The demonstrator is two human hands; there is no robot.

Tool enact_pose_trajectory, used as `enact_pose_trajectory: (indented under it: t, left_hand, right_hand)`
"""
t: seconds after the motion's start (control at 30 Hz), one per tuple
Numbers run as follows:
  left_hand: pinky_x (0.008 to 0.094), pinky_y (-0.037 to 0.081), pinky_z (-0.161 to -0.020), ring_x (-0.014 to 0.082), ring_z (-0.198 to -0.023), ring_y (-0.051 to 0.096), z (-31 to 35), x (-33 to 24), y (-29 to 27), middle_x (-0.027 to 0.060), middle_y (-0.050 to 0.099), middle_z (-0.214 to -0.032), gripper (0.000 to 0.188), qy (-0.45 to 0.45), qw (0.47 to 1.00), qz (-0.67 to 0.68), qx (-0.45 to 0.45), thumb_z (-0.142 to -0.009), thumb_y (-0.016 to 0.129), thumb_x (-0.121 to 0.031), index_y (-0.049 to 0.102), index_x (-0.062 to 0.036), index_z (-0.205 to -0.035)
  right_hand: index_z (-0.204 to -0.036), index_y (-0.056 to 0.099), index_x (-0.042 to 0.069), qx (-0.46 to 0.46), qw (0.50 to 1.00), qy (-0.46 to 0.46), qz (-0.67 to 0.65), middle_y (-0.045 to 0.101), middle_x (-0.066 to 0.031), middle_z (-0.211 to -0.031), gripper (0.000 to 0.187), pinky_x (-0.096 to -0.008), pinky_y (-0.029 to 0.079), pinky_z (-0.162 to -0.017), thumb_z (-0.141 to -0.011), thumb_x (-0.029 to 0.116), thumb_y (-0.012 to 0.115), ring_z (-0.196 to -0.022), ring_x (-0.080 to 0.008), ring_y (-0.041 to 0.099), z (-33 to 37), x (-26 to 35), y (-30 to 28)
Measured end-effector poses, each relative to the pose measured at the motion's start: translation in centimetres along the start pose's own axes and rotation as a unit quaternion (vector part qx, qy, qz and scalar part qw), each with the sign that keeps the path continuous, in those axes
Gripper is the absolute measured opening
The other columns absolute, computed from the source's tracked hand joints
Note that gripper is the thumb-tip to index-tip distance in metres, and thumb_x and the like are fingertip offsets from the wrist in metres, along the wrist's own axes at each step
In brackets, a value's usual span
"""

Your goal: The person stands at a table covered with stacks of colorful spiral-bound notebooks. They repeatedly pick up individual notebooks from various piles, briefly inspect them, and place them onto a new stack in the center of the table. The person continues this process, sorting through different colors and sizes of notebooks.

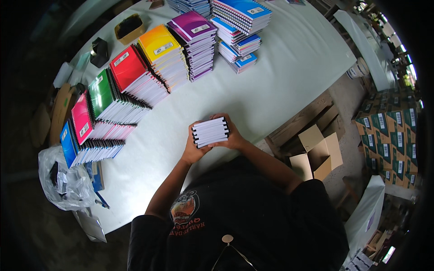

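Observation:
Between my hands is a small stack of spiral notebooks (211,132), its white page edges facing up and dark binding showing along two sides. My left hand (192,151) closes round its left and near side. Against the right side presses my right hand (233,136), its fingers also wrapped round the stack. The covers of this stack are hidden from view. Beyond it to the left curve tall piles of spiral notebooks: blue (68,143), pink (82,118), green (101,93), red (128,67), yellow (158,43) and purple (191,27).
Taller blue notebook piles (244,12) stand at the far side of the white-covered table (289,67). A yellowish tub (130,30) and a black tape dispenser (99,53) lie behind the row. A plastic bag (68,180) sits at left. An open cardboard box (318,156) and stacked cartons (389,137) are at right.

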State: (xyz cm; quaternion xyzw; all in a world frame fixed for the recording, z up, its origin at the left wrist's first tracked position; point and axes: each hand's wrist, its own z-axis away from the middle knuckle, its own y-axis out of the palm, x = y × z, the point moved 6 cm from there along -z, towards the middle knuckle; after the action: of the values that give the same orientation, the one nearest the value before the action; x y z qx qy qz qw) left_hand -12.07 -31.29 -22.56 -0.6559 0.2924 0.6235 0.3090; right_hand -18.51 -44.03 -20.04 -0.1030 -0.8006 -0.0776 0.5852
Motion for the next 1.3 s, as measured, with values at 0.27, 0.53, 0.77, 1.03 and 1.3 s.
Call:
enact_pose_trajectory:
  t: [0.27, 0.53, 0.77, 1.03, 1.3]
  left_hand:
    - [0.0379, 0.044, -0.09, 0.0338, -0.104, 0.055, -2.9, -6.4, -0.5, 0.0172, 0.056, -0.111, 0.059, 0.135, 0.966, -0.216, 0.037, -0.064, 0.074, -0.014, 0.047, -0.0046, -0.115]
    - [0.0419, 0.04, -0.095, 0.035, -0.108, 0.052, -10.6, -25.8, -2.2, 0.0166, 0.056, -0.115, 0.053, 0.461, 0.832, -0.31, -0.001, -0.065, 0.072, -0.016, 0.05, -0.005, -0.112]
    - [0.0401, 0.048, -0.08, 0.0324, -0.094, 0.059, -18.8, -33.1, -0.8, 0.015, 0.059, -0.102, 0.068, 0.444, 0.701, -0.51, -0.227, -0.061, 0.08, -0.026, 0.048, -0.0063, -0.117]
    - [0.0408, 0.044, -0.079, 0.0362, -0.091, 0.053, -20.9, -33.1, 3.5, 0.0175, 0.056, -0.093, 0.054, 0.408, 0.687, -0.553, -0.235, -0.061, 0.074, -0.013, 0.05, -0.0029, -0.108]
    - [0.0422, 0.047, -0.078, 0.0328, -0.092, 0.058, -22.8, -33.2, 2.8, 0.0114, 0.061, -0.099, 0.059, 0.347, 0.584, -0.661, -0.319, -0.063, 0.076, -0.032, 0.052, -0.0115, -0.113]
  right_hand:
    - [-0.127, 0.04, 0.007, -0.039, 0.986, 0.118, 0.109, 0.053, -0.0099, -0.117, 0.075, -0.0344, 0.041, -0.093, -0.064, 0.011, 0.08, -0.109, -0.0206, 0.051, -0.6, 1.6, -3.9]
    - [-0.121, 0.047, -0.006, 0.022, 0.996, 0.082, -0.034, 0.034, -0.0148, -0.136, 0.054, -0.0369, 0.037, -0.092, -0.088, 0.036, 0.041, -0.124, -0.0225, 0.035, -2.1, 29.0, -6.7]
    - [-0.117, 0.05, -0.004, 0.112, 0.966, 0.073, 0.221, 0.041, -0.0139, -0.128, 0.048, -0.0362, 0.04, -0.089, -0.086, 0.033, 0.047, -0.116, -0.0222, 0.041, -1.7, 33.3, -6.1]
    - [-0.112, 0.052, -0.001, 0.099, 0.98, 0.158, 0.073, 0.048, -0.0127, -0.118, 0.042, -0.0355, 0.044, -0.084, -0.084, 0.03, 0.053, -0.106, -0.022, 0.048, -2.4, 29.6, -11.0]
    - [-0.107, 0.055, 0.001, -0.059, 0.924, 0.231, -0.298, 0.056, -0.0116, -0.108, 0.037, -0.0348, 0.048, -0.08, -0.082, 0.027, 0.059, -0.097, -0.0217, 0.055, -8.0, 22.5, -18.1]
